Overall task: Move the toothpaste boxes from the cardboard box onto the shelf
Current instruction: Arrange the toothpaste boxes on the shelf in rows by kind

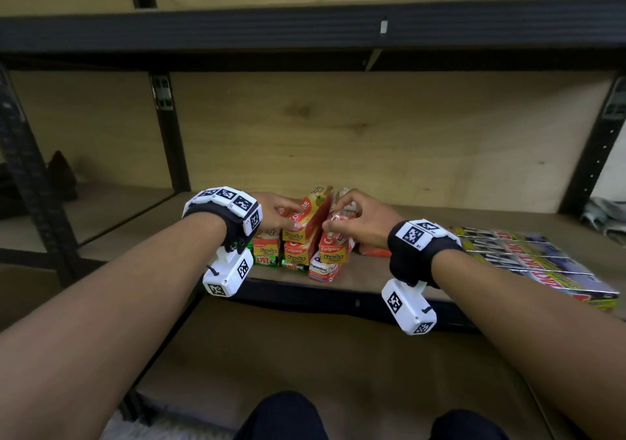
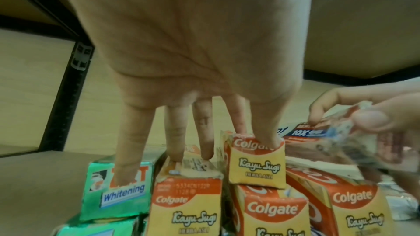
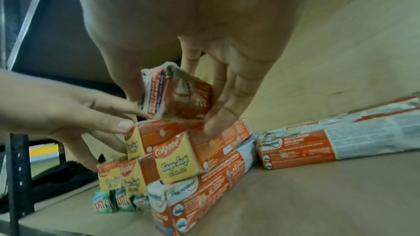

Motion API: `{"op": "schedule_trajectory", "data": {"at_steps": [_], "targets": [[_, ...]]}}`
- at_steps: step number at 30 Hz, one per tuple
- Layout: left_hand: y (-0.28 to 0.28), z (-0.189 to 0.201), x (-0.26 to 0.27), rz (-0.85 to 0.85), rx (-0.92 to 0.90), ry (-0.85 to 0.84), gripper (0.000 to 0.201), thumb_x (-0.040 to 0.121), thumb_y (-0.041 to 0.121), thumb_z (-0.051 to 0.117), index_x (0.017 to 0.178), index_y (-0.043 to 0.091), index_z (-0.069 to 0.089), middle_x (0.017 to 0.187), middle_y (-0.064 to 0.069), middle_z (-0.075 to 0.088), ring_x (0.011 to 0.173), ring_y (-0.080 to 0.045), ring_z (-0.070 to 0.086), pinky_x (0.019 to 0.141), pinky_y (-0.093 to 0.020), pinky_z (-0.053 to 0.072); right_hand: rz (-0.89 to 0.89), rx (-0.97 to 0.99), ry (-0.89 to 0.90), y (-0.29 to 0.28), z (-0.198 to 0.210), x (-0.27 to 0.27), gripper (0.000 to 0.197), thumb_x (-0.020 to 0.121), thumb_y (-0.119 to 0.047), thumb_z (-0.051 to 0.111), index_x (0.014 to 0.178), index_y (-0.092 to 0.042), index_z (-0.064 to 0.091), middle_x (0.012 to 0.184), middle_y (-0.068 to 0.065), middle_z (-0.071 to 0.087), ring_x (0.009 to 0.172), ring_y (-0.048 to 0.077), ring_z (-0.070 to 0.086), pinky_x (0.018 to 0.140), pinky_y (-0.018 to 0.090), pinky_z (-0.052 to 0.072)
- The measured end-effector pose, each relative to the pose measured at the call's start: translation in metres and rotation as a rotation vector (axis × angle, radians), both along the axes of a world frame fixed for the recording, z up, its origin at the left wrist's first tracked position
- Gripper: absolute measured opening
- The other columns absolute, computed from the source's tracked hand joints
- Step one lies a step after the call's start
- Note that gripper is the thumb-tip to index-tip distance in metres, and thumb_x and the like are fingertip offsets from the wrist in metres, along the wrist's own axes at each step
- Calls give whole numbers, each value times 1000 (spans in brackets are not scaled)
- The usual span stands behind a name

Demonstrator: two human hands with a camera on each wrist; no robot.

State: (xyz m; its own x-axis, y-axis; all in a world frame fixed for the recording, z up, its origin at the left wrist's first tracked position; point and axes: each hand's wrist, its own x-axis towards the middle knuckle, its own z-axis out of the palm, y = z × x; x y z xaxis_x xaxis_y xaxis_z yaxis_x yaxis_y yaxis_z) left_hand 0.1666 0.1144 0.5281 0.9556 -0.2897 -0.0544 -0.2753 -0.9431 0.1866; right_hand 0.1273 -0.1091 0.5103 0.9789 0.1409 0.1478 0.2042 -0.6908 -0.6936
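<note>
Both hands work at a stack of toothpaste boxes (image 1: 301, 243) on the wooden shelf (image 1: 372, 272), near its front edge. The stack is the landmark here.

Left hand (image 1: 276, 211) sits on the stack's left side, fingers spread apart. Thumb (image 2: 267, 132) and index finger pinch the end of the top yellow-and-red box (image 2: 256, 161), which lies tilted on the stack. The other 3 fingers reach down straight onto lower boxes; the little finger rests on a green box (image 2: 118, 191) at the stack's left end.

Right hand (image 1: 360, 219) is on the stack's right side, on top. Its thumb and fingers are clamped on a crumpled red-and-white box (image 3: 179, 94), held tilted just above the stack's top row, touching or nearly touching it; cannot tell which.

Under the yellow-and-red boxes: green boxes at the bottom left, a long orange-and-white box (image 3: 200, 195) at the bottom right, end facing out.

Right of the stack, apart from it, another orange-and-white box (image 3: 336, 143) lies flat on the shelf. Further right of the stack, a row of long silver-and-yellow boxes (image 1: 538, 263) lies flat, side by side.

Black metal frame (image 1: 305, 26) runs above the stack; plywood back panel (image 1: 372, 128) behind it. The cardboard box is not in view.
</note>
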Motion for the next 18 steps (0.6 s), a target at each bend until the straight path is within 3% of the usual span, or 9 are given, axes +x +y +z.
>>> {"op": "schedule_trajectory", "data": {"at_steps": [3, 6, 8, 11, 14, 18], "targets": [[-6, 8, -3, -13, 40, -29, 57, 87, 58, 60, 141, 44, 45, 152, 5, 41, 135, -22, 43, 106, -34, 33, 19, 195, 127, -11, 2, -7, 27, 82, -25, 71, 105, -25, 56, 82, 3, 65, 66, 18, 63, 67, 46, 62], [-21, 14, -6, -89, 100, -115, 56, 89, 50, 61, 141, 35, 47, 150, 0, 42, 133, -23, 43, 104, -32, 35, -23, 387, 185, -28, 7, -14, 22, 87, -8, 57, 107, -15, 57, 90, 14, 59, 69, 26, 58, 73, 52, 60], [-34, 15, -8, -166, 115, -185, 59, 88, 48, 64, 142, 35, 45, 146, -1, 45, 128, -22, 47, 102, -33, 38, -57, 482, 190, -42, 11, -20, 23, 91, -6, 51, 111, -11, 58, 97, 15, 57, 67, 26, 61, 71, 47, 61], [-56, 13, -5, -264, 104, -265, 70, 85, 45, 70, 147, 29, 40, 145, -3, 45, 129, -21, 46, 105, -31, 36, -57, 603, 200, -66, 17, -27, 32, 88, 1, 40, 112, -8, 59, 85, 15, 52, 58, 22, 58, 55, 32, 58], [-76, 11, -2, -320, 103, -307, 83, 81, 41, 75, 150, 23, 34, 147, -3, 42, 132, -20, 43, 106, -28, 34, -54, 656, 242, -89, 20, -33, 40, 80, 2, 33, 108, -9, 60, 86, 21, 56, 56, 26, 54, 48, 27, 51], [-95, 7, 4, -349, 118, -340, 85, 77, 43, 77, 149, 25, 36, 144, -3, 44, 128, -20, 47, 106, -34, 40, -32, 762, 302, -115, 22, -43, 41, 76, -4, 33, 105, -13, 60, 97, 27, 62, 54, 26, 52, 44, 23, 43]]}}
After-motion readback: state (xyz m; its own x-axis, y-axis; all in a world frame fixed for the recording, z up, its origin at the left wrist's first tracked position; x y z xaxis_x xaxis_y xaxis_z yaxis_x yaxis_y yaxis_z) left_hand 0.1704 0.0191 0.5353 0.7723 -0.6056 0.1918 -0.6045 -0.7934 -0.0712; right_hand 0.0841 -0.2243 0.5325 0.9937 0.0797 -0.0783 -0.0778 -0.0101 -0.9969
